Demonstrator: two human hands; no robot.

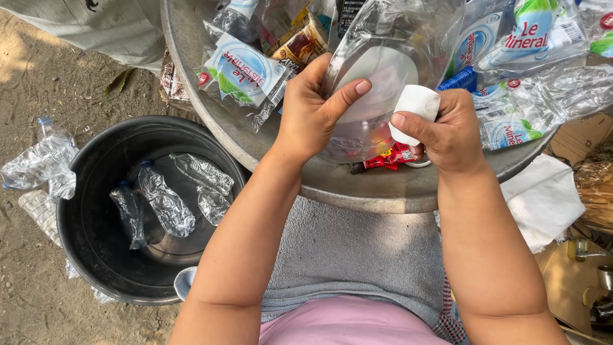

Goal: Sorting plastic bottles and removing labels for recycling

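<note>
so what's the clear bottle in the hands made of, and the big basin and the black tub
The clear bottle, held by the left hand, looks like thin glossy transparent plastic: see-through, with creases. The right hand pinches a white piece, probably its label or cap. The big basin seems dull grey metal with a soft sheen. The black tub looks like matte plastic or rubber; hard to tell which.

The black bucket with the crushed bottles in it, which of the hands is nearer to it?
Left. The left hand grips the clear bottle just right of the black bucket; the right hand is farther right.
</note>
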